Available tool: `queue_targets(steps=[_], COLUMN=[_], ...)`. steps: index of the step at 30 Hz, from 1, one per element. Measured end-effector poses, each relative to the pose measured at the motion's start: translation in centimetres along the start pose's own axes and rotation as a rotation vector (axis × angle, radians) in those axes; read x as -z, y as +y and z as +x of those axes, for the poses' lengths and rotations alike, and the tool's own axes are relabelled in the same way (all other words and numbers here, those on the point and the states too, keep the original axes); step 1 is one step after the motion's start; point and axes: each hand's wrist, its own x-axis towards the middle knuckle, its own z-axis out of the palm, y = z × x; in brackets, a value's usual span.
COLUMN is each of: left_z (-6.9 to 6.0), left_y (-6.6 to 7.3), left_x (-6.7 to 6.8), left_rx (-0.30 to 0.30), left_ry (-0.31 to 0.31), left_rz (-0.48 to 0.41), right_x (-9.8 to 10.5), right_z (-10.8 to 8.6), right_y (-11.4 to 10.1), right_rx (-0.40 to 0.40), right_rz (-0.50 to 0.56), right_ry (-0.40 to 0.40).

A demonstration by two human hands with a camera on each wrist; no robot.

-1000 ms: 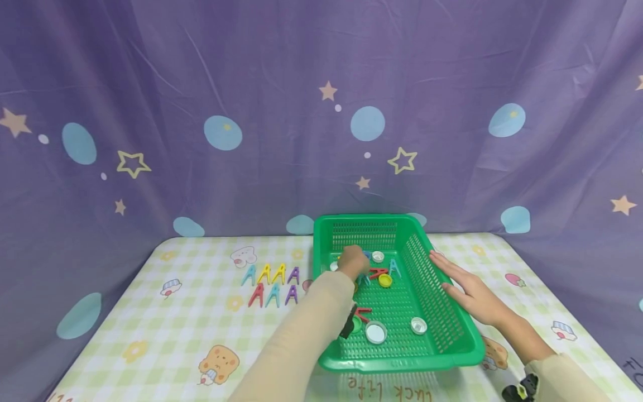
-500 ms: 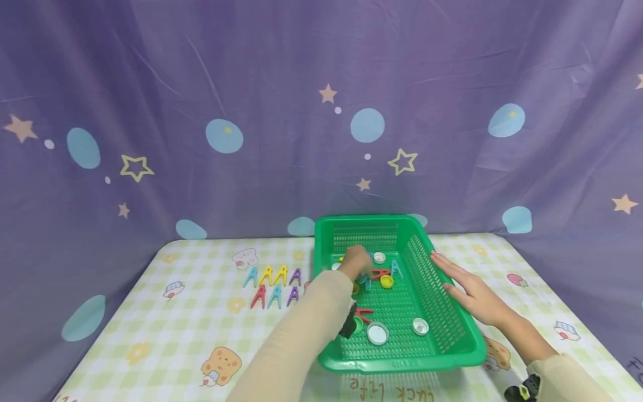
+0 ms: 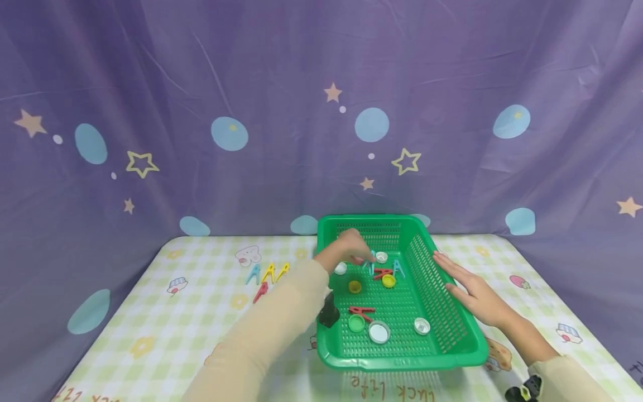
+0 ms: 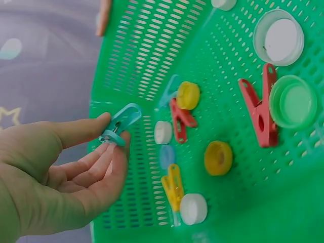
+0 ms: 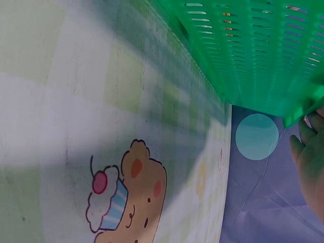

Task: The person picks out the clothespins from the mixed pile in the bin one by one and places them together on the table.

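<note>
In the left wrist view my left hand (image 4: 76,172) pinches a light blue clothespin (image 4: 130,114) between thumb and fingertips. That hand (image 3: 353,245) is over the far left part of the green basket (image 3: 397,363). Below it in the basket lie red clothespins (image 3: 361,311), a yellow clothespin (image 4: 173,186), another blue clothespin (image 3: 398,268) and several bottle caps, among them a yellow cap (image 3: 388,280), a green cap (image 3: 356,322) and a white cap (image 3: 379,333). My right hand (image 3: 469,290) rests on the basket's right rim with straight fingers.
Left of the basket, a blue clothespin (image 3: 254,273), yellow clothespins (image 3: 269,272) and a red clothespin (image 3: 261,292) lie on the checked tablecloth (image 3: 150,312). My left sleeve (image 3: 271,324) covers part of that area. A purple curtain (image 3: 281,178) hangs behind the table.
My left hand has lifted slightly inside the basket, now with a light blue clothespin in its fingers. The left forearm has swung left, over some table clothespins. The right hand stays on the rim.
</note>
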Motion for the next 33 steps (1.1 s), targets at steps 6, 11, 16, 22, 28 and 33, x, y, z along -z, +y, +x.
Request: queue_targets(steps=[6, 11, 16, 22, 28, 33], left_z=[-2.0, -3.6, -4.7, -6.2, -7.4, -7.6], left_y=[-0.8, -1.8, -3.7, -6.6, -10.1, -13.5], left_x=[2.5, 4.6, 6.3, 8.6, 10.8, 12.3], left_rx=[-0.046, -0.096, -0.116, -0.117, -0.100, -0.078], left_ry=[-0.068, -0.112, -0.113, -0.093, -0.054, -0.011], left_rz=[-0.129, -0.164, -0.160, -0.170, -0.181, -0.176], right_x=[0.0, -0.1, -0.1, -0.1, -0.1, 0.0], right_z=[0.0, 0.0, 0.0, -0.1, 0.0, 0.0], right_y=[0.0, 0.1, 0.2, 0.2, 0.1, 0.0], right_rx=[-0.004, 0.003, 0.004, -0.004, 0.001, 0.007], right_rz=[-0.006, -0.002, 0.000, -0.004, -0.005, -0.005], right_ry=[0.002, 0.001, 0.001, -0.003, -0.001, 0.003])
